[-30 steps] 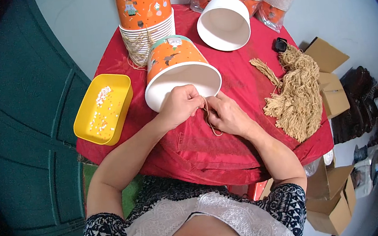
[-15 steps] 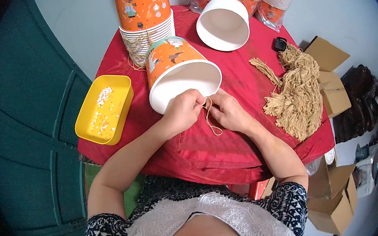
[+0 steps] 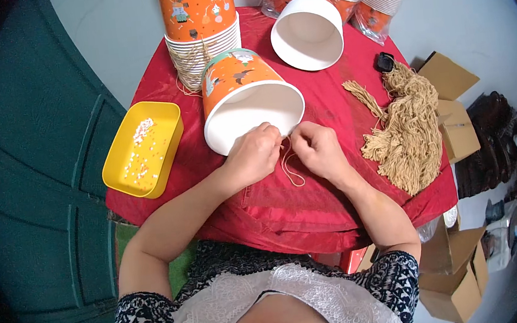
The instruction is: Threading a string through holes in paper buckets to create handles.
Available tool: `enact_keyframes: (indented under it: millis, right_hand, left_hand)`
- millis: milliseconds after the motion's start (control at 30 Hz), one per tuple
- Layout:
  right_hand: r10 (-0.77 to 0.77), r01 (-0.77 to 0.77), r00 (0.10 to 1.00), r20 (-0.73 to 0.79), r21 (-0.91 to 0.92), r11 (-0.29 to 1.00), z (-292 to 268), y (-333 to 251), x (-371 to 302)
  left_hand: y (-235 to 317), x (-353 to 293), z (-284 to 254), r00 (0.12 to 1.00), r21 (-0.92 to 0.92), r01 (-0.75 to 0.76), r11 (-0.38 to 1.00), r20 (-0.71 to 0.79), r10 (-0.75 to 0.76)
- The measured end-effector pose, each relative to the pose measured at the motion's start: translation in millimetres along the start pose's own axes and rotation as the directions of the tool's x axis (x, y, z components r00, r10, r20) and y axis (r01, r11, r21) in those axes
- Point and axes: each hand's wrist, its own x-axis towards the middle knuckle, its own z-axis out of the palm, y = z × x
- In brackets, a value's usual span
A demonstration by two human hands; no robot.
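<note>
An orange paper bucket (image 3: pixel 240 73) with a green base band and a white inside lies on its side, mouth toward me. At its rim my left hand (image 3: pixel 254 154) is closed in a pinch on a thin tan string (image 3: pixel 290 169). Just to the right, my right hand (image 3: pixel 321 149) is closed too, fingers curled at the string's upper end. A loop of the string hangs below and between both hands onto the red cloth. The fingertips hide where the string meets the bucket's rim.
A yellow tub (image 3: pixel 172 134) with small white and orange bits stands left. Stacked buckets (image 3: pixel 201 17) rise behind, and one open white bucket (image 3: pixel 306 33) lies at the back. A tan yarn bundle (image 3: pixel 401 129) and a small black object (image 3: pixel 384 61) lie right on the red-covered table (image 3: pixel 314 218).
My hands have drawn slightly apart, the right one turning and curling its fingers more. The string loop still hangs between them, and the bucket has barely moved.
</note>
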Motion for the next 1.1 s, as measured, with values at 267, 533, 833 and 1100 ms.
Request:
enact_keyframes:
  millis: [267, 533, 833, 1100]
  right_hand:
    - [0.048, -0.034, 0.984, -0.170, 0.085, 0.996, 8.9, -9.0, -4.8]
    - [-0.054, 0.079, 0.988, -0.147, 0.171, 0.982, 24.5, 0.5, -9.1]
    - [0.012, -0.017, 0.999, 0.031, 0.158, 0.987, 22.6, 0.2, -10.4]
    - [0.078, -0.080, 0.997, 0.017, 0.157, 0.984, 22.6, -6.4, -10.8]
  left_hand:
    - [1.5, 2.5, -5.6, 1.000, -0.081, 0.019, 0.997, 0.018, -0.018]
    - [1.4, 1.8, -5.2, 1.000, -0.096, 0.027, 0.995, -0.011, -0.028]
    - [-2.1, 0.8, -5.7, 0.997, -0.131, 0.068, 0.989, -0.022, -0.072]
    - [-5.7, 1.3, -10.9, 0.985, -0.225, 0.162, 0.961, -0.028, -0.173]
